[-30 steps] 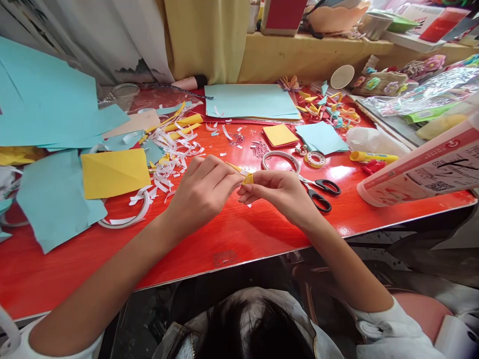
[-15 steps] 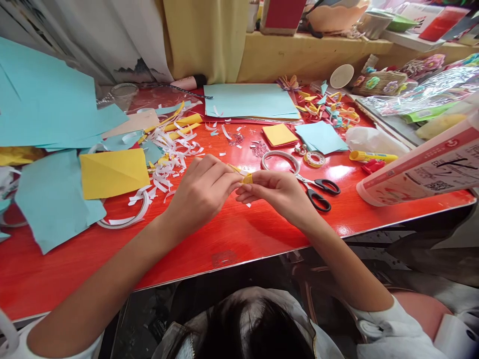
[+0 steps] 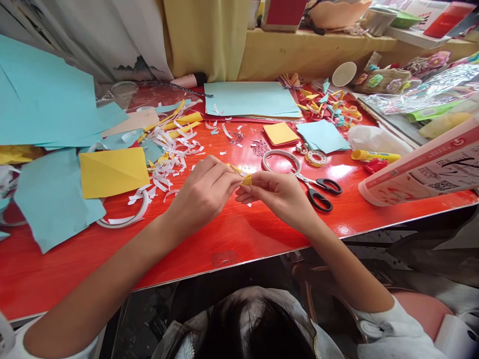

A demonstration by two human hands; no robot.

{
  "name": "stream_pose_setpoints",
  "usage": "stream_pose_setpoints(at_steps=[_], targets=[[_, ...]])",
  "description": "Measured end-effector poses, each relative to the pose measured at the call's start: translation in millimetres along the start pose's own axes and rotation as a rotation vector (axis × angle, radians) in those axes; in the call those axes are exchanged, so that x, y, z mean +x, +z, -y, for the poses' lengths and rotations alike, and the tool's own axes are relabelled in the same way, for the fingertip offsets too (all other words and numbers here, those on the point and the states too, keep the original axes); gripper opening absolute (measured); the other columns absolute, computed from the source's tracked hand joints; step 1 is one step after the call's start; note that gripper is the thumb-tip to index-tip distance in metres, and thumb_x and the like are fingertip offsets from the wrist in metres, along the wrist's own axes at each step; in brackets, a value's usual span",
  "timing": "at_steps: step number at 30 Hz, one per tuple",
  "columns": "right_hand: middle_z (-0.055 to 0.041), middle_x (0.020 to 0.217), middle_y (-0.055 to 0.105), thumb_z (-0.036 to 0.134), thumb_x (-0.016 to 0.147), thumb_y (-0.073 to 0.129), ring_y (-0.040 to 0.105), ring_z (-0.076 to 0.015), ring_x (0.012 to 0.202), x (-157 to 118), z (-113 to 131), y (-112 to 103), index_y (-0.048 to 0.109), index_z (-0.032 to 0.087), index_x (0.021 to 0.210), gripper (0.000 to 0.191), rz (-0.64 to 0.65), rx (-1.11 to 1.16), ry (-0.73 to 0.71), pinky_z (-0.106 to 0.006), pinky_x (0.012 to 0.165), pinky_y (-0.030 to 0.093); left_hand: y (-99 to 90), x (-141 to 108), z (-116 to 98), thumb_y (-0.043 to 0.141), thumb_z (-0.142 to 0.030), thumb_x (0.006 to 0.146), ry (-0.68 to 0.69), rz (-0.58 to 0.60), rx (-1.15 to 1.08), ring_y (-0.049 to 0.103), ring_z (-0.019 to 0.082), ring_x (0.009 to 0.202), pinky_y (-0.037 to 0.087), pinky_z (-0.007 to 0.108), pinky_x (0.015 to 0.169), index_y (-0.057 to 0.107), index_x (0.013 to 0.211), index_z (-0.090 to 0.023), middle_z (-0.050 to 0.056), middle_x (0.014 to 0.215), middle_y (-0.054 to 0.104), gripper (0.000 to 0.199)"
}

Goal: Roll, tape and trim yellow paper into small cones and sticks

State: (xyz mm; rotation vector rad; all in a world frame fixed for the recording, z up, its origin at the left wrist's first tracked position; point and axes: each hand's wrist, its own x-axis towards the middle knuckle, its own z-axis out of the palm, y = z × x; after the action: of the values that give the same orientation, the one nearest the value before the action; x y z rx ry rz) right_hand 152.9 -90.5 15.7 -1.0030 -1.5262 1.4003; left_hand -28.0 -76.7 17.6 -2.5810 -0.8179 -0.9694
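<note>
Between my two hands is a small folded piece of yellow paper (image 3: 247,180), held above the red table (image 3: 239,234). My left hand (image 3: 209,187) pinches its left end; the back of this hand faces up and hides the fingertips in part. On the other side my right hand (image 3: 279,194) grips the paper between thumb and forefinger, the other fingers curled beneath. Just beyond my right hand lie a roll of tape (image 3: 266,167) and a pair of scissors (image 3: 318,192) with black handles.
White paper shreds (image 3: 175,147) and a yellow sheet (image 3: 114,172) lie left, by large blue sheets (image 3: 56,199). Behind are stacked blue paper (image 3: 250,99), yellow squares (image 3: 280,133) and blue squares (image 3: 322,135). A tall cup (image 3: 419,169) leans in at right, near a glue stick (image 3: 374,156).
The view has shifted very slightly. Both hands keep almost the same pose on the yellow paper.
</note>
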Motion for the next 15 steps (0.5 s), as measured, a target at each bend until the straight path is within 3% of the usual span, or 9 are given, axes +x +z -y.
stream_pose_setpoints(at_steps=[9,15], targets=[[-0.0036,0.083,0.068,0.031,0.082,0.059,0.068,-0.0152,0.079,0.0,-2.1,0.1,0.062,0.016,0.086,0.016,0.001,-0.036,-0.004,-0.032,0.079,0.057,2.0,1.4,-7.7,0.047,-0.012,0.086,-0.012,-0.004,0.062,0.053,0.018,0.077,0.049,0.034,0.069,0.059,0.089,-0.013,0.007,0.080,0.061,0.012],[-0.0039,0.082,0.068,0.034,0.079,0.062,0.068,-0.0153,0.077,1.1,-0.7,0.3,0.063,0.015,0.085,0.019,-0.003,0.008,0.021,-0.032,0.077,0.058,2.7,1.6,-5.2,0.050,-0.013,0.084,-0.117,-0.002,-0.046,0.053,0.017,0.079,0.047,0.031,0.071,0.059,0.086,-0.015,0.005,0.081,0.063,0.009]])
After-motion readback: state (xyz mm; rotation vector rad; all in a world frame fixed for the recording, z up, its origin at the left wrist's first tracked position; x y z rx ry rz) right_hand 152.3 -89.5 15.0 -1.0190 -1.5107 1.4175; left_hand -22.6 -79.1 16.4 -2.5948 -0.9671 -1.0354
